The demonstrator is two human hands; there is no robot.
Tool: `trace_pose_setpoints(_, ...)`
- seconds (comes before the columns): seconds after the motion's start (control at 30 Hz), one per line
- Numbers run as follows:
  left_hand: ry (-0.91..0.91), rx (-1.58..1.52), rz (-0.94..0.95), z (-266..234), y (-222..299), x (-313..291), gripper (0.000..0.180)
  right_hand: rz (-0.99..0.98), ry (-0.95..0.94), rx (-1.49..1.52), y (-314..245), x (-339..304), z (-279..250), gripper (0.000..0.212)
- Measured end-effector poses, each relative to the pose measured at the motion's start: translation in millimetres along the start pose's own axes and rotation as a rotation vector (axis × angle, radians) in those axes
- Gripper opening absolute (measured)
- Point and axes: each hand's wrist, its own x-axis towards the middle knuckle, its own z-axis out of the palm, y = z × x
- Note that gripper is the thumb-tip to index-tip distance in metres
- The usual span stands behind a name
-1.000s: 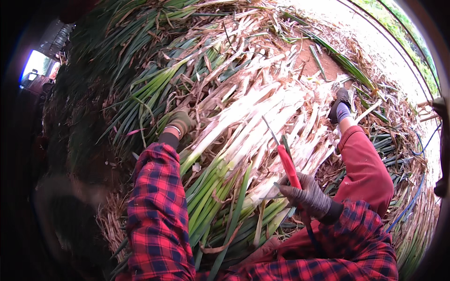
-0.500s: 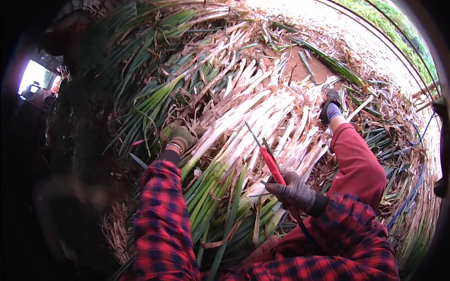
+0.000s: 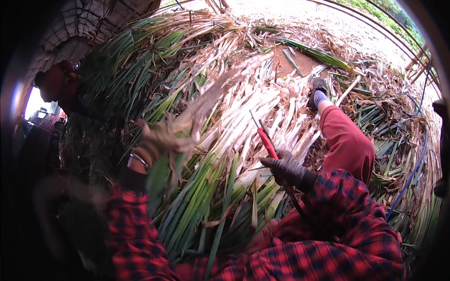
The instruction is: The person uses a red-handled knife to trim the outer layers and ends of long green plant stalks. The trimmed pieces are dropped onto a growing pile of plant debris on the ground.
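My left hand [image 3: 157, 145], in a glove, is closed around a leek [image 3: 213, 96] and raised over the left of the pile. The leek is smeared by motion, with a pale, brownish shaft pointing up and to the right. In my gloved right hand [image 3: 287, 168] is a red air blow gun [image 3: 267, 143] with a thin metal nozzle tilted up to the left. A dark hose [image 3: 299, 208] runs down from it toward my lap. Below both hands spreads a heap of leeks [image 3: 243, 126], white shafts away from me and green leaves [image 3: 192, 201] toward me.
My bent right leg [image 3: 349, 140] and shoe [image 3: 318, 93] lie right of the heap. A blue hose [image 3: 417, 173] curves along the far right. More leeks [image 3: 136, 56] are piled at the far left. Beyond the shoe is bare soil [image 3: 287, 63] with dry husks.
My left hand has lifted a leek off the heap and moved left with it. My right hand still holds the air blow gun, a little higher in view. The view has tilted slightly.
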Motion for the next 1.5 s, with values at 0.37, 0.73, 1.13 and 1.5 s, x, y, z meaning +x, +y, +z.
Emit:
trace_pose_setpoints(0.37,-0.486,-0.757,-0.395,99.1,79.1,-45.5,0.110,-0.180,-0.293,-0.369,68.2,-60.7,43.6,0.034)
trace_pose_setpoints(0.73,-0.346,-0.715,-0.370,97.3,86.2,-54.3,0.091,-0.223,-0.260,-0.503,65.7,-59.2,52.7,0.036)
trace_pose_setpoints(1.13,-0.345,-0.747,-0.365,100.7,85.3,-55.2,0.078,-0.066,-0.088,-0.271,47.8,-6.2,37.2,0.034)
trace_pose_setpoints(1.5,-0.293,-0.740,-0.416,89.5,93.3,-58.1,0.083,-0.109,0.090,0.060,4.9,76.5,0.9,0.033)
